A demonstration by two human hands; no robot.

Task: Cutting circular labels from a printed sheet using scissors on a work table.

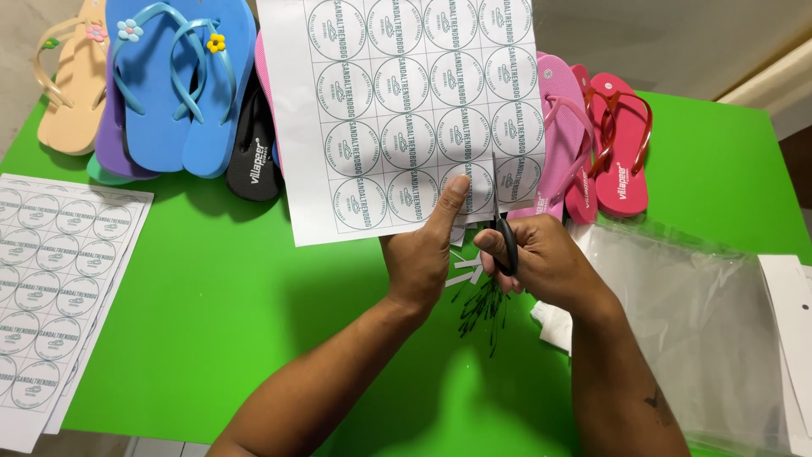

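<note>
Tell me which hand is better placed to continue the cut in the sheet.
Probably the right hand: it holds the scissors, blades at the sheet edge. The left hand only pinches the sheet.

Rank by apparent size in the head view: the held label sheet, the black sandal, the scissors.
1. Label sheet, held up near the camera, so its lead may be exaggerated.
2. Black sandal, partly hidden.
3. Scissors in the right hand.

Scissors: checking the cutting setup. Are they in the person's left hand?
No, the scissors are in the right hand; the left hand holds the sheet.
</note>
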